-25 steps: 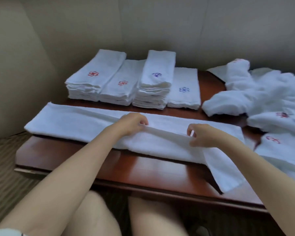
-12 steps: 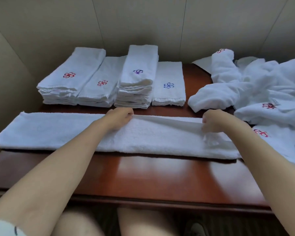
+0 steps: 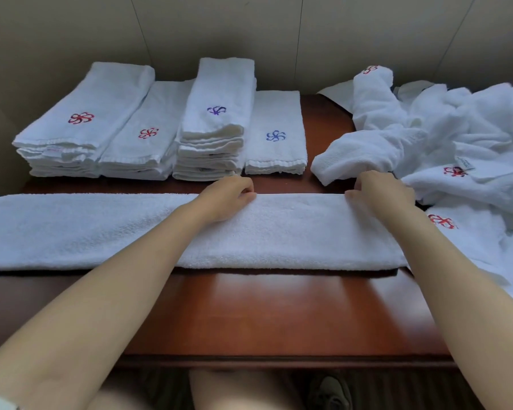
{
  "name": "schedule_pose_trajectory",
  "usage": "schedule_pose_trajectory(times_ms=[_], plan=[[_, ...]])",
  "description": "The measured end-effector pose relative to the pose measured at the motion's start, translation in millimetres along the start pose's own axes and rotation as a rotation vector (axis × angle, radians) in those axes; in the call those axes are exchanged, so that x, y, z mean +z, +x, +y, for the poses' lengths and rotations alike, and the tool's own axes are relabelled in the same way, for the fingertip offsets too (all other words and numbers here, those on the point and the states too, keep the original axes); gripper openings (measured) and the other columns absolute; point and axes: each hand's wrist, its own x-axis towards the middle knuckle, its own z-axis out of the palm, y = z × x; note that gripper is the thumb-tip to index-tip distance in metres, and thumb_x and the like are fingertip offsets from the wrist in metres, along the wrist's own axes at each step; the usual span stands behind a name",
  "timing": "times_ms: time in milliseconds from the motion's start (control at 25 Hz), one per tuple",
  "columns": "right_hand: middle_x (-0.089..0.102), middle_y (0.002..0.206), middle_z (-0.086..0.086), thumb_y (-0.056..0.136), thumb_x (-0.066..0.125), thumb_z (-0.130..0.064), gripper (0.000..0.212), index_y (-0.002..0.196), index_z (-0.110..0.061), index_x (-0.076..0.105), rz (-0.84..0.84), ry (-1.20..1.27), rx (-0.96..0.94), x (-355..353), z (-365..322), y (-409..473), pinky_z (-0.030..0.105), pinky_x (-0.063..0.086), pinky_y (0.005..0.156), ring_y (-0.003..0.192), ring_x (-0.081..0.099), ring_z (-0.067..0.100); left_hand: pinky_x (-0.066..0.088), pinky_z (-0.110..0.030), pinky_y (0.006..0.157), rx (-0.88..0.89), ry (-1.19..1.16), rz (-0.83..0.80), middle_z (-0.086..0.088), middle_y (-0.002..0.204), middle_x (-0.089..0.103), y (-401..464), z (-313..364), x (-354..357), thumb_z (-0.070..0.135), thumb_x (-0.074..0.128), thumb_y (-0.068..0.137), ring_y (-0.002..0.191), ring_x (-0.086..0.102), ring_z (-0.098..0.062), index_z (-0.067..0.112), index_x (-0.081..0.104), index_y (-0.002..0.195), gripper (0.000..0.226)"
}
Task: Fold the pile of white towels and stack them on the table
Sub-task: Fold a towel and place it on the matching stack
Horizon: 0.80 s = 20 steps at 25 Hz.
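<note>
A long white towel (image 3: pixel 293 232), folded lengthwise into a strip, lies across the wooden table (image 3: pixel 264 315) from the left edge to the right. My left hand (image 3: pixel 228 196) pinches its far edge near the middle. My right hand (image 3: pixel 379 190) pinches the same far edge near the strip's right end. Behind the strip stand several stacks of folded white towels (image 3: pixel 216 119) with red or blue flower logos. A loose pile of unfolded white towels (image 3: pixel 456 137) covers the table's right side.
Beige wall panels close off the back and the left. The table's front edge runs near the bottom, with my knees and a shoe below it. Bare wood lies between the strip and the front edge.
Both hands carried the towel's near flap away from me and laid it onto the far edge, so the strip now lies flat and narrower. The view has shifted toward the table.
</note>
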Motion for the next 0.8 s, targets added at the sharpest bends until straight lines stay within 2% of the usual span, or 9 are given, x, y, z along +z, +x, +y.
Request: schedule_pose_trajectory(times_ms=[120, 280, 360, 440, 520, 600, 640, 720, 800], plan=[[0.057, 0.108, 0.012, 0.098, 0.045, -0.025, 0.02, 0.108, -0.011, 0.055, 0.069, 0.099, -0.062, 13.1, 6.6, -3.0, 0.037, 0.039, 0.073, 0.098, 0.052, 0.032, 0.039, -0.033, 0.072, 0.0, 0.065, 0.051, 0.004, 0.092, 0.052, 2.8, 0.7, 8.5, 0.03, 0.039, 0.101, 0.088, 0.048, -0.017, 0.012, 0.054, 0.099, 0.024], [0.053, 0.11, 0.016, 0.1, 0.041, -0.023, 0.023, 0.109, -0.005, 0.052, 0.199, 0.066, -0.016, 29.5, 7.7, -4.9, 0.039, 0.036, 0.07, 0.1, 0.052, 0.037, 0.041, -0.034, 0.074, 0.056, 0.079, 0.149, 0.004, 0.097, 0.054, -1.0, -3.8, 15.5, 0.033, 0.038, 0.102, 0.088, 0.05, -0.015, 0.013, 0.054, 0.102, 0.026], [0.053, 0.106, 0.019, 0.095, 0.048, -0.011, 0.013, 0.103, -0.004, 0.054, 0.389, -0.003, 0.002, 35.5, 1.0, -6.3, 0.04, 0.034, 0.069, 0.098, 0.051, 0.038, 0.042, -0.033, 0.073, 0.101, 0.121, 0.18, 0.003, 0.097, 0.055, -1.4, -5.5, 19.2, 0.033, 0.037, 0.101, 0.088, 0.052, -0.016, 0.013, 0.054, 0.104, 0.026], [0.057, 0.088, 0.019, 0.076, 0.056, 0.002, 0.012, 0.086, -0.003, 0.058, 0.611, 0.012, -0.094, 33.3, -22.5, -8.1, 0.038, 0.036, 0.064, 0.081, 0.054, 0.036, 0.042, -0.032, 0.071, 0.114, 0.132, 0.207, 0.002, 0.096, 0.057, -0.4, -7.3, 21.6, 0.033, 0.038, 0.101, 0.087, 0.053, -0.017, 0.013, 0.055, 0.104, 0.026], [0.053, 0.068, 0.014, 0.059, 0.06, 0.005, 0.015, 0.069, -0.006, 0.057, 0.713, 0.1, -0.368, 34.5, -57.8, -14.0, 0.033, 0.035, 0.052, 0.059, 0.051, 0.03, 0.04, -0.032, 0.068, 0.118, 0.127, 0.271, 0.0, 0.093, 0.058, -0.2, -8.3, 24.4, 0.03, 0.041, 0.1, 0.084, 0.054, -0.019, 0.011, 0.056, 0.101, 0.025], [0.051, 0.064, 0.01, 0.06, 0.06, 0.004, 0.015, 0.065, -0.007, 0.052, 0.603, 0.22, -0.585, 47.1, -84.0, -21.6, 0.032, 0.034, 0.045, 0.054, 0.049, 0.029, 0.04, -0.033, 0.065, 0.103, 0.089, 0.342, -0.003, 0.087, 0.059, -3.0, -10.0, 27.6, 0.024, 0.044, 0.1, 0.08, 0.054, -0.021, 0.007, 0.058, 0.096, 0.023], [0.05, 0.063, 0.009, 0.063, 0.061, 0.002, 0.014, 0.065, -0.007, 0.051, 0.528, 0.27, -0.622, 54.2, -89.0, -22.3, 0.032, 0.033, 0.044, 0.054, 0.049, 0.029, 0.039, -0.033, 0.065, 0.081, 0.051, 0.368, -0.003, 0.084, 0.057, -4.2, -11.0, 28.6, 0.02, 0.044, 0.099, 0.077, 0.053, -0.021, 0.005, 0.058, 0.093, 0.021], [0.048, 0.061, 0.008, 0.066, 0.066, 0.0, 0.021, 0.062, -0.008, 0.046, 0.43, 0.316, -0.608, 65.1, -86.3, -21.0, 0.03, 0.028, 0.047, 0.053, 0.048, 0.028, 0.035, -0.029, 0.064, 0.015, 0.001, 0.395, 0.001, 0.078, 0.051, -4.4, -12.1, 29.5, 0.015, 0.044, 0.099, 0.071, 0.047, -0.017, 0.004, 0.057, 0.089, 0.02], [0.046, 0.057, 0.006, 0.058, 0.071, 0.002, 0.038, 0.06, -0.014, 0.037, 0.43, 0.265, -0.604, 61.7, -87.9, -21.1, 0.03, 0.024, 0.048, 0.05, 0.044, 0.025, 0.033, -0.028, 0.064, -0.032, -0.011, 0.407, 0.002, 0.076, 0.048, -4.1, -10.6, 30.3, 0.014, 0.044, 0.099, 0.069, 0.044, -0.016, 0.006, 0.054, 0.084, 0.02]])
